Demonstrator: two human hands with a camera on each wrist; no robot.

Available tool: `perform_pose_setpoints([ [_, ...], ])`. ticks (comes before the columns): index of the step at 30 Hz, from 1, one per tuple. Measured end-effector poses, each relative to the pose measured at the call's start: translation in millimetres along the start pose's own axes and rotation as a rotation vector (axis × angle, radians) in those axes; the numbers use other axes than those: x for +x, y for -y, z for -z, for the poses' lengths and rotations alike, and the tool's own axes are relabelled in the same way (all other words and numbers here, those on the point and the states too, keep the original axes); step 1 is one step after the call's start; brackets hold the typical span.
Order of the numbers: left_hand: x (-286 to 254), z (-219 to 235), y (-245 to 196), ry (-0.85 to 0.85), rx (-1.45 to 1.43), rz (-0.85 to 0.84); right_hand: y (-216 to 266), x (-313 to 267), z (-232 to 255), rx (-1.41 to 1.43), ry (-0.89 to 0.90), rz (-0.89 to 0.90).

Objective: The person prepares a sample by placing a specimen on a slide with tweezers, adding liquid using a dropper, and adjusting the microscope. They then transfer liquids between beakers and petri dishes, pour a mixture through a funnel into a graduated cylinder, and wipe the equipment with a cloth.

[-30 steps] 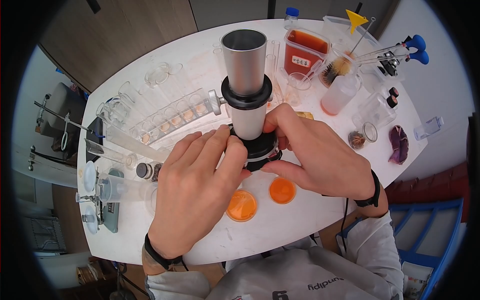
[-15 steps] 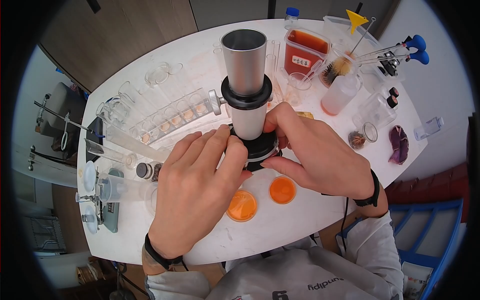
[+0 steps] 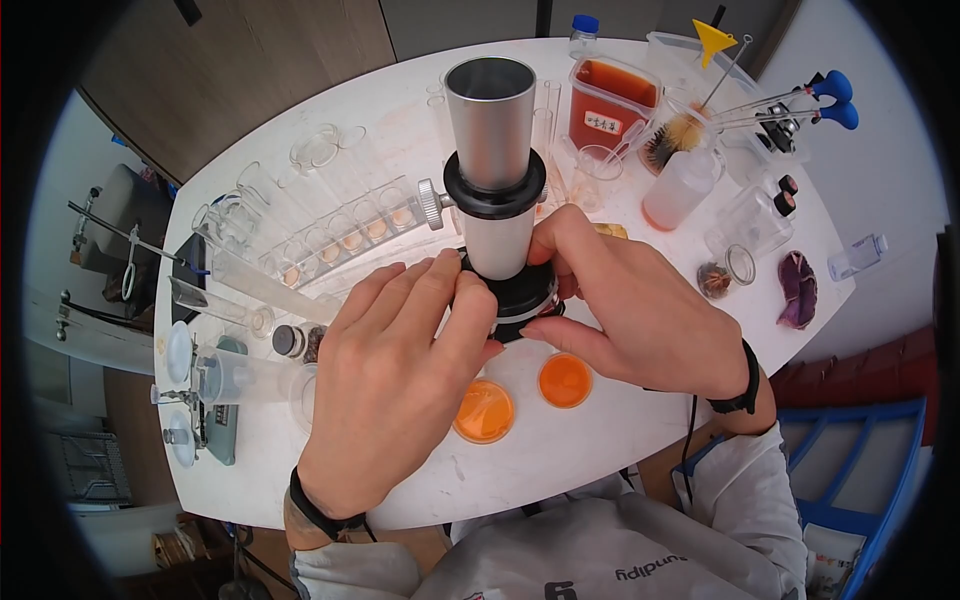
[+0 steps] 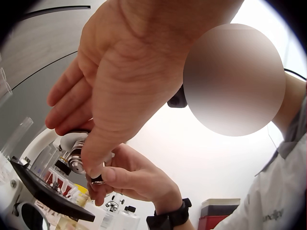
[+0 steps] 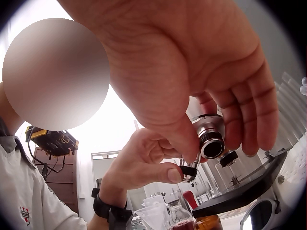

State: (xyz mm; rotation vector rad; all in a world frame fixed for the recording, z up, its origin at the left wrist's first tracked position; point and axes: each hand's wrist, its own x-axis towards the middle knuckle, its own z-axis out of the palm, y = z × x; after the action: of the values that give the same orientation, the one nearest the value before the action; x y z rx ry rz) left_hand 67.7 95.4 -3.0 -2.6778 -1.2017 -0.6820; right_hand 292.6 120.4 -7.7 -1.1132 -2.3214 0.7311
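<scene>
Both hands are at the microscope beneath its upright metal tube (image 3: 490, 125). My left hand (image 3: 395, 370) lies over the left side of the black head, its other fingers extended, while its thumb and forefinger pinch a small objective (image 5: 190, 171) in the right wrist view. From the other side, my right hand (image 3: 645, 315) has curled fingers at the head and its thumb against that objective. Another objective (image 5: 211, 145) points down between the right thumb and fingers. Below the objectives is the black stage (image 4: 53, 194) in the left wrist view. The hands partly hide the head.
Two orange dishes (image 3: 485, 411) (image 3: 565, 380) lie in front. Left stand a rack of tubes (image 3: 340, 235), glassware and a balance (image 3: 225, 400). Behind and right are a tub of red liquid (image 3: 610, 105), a plastic bottle (image 3: 682, 188), jars and a purple piece (image 3: 797, 290).
The right thumb has moved slightly up toward the microscope head since the earliest frame. The metal tube has shifted very slightly to the right. Both hands otherwise keep nearly the same places.
</scene>
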Motion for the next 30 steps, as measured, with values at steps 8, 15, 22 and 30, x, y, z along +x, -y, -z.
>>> perform_pose_setpoints([
  [8,0.3,0.1,0.7,0.002,-0.005,-0.004,0.9,-0.2,0.9,0.016,0.011,-0.007],
  [15,-0.1,-0.4,-0.6,-0.014,0.02,-0.012,0.6,-0.7,0.9,0.009,0.012,-0.009],
  [22,1.8,-10.9,4.7,-0.102,0.096,-0.055,0.5,-2.1,-0.5,0.01,-0.063,0.1],
  [30,2.7,-9.5,2.8,-0.089,0.061,-0.03,-2.9,-3.3,1.2,-0.018,-0.064,0.114],
])
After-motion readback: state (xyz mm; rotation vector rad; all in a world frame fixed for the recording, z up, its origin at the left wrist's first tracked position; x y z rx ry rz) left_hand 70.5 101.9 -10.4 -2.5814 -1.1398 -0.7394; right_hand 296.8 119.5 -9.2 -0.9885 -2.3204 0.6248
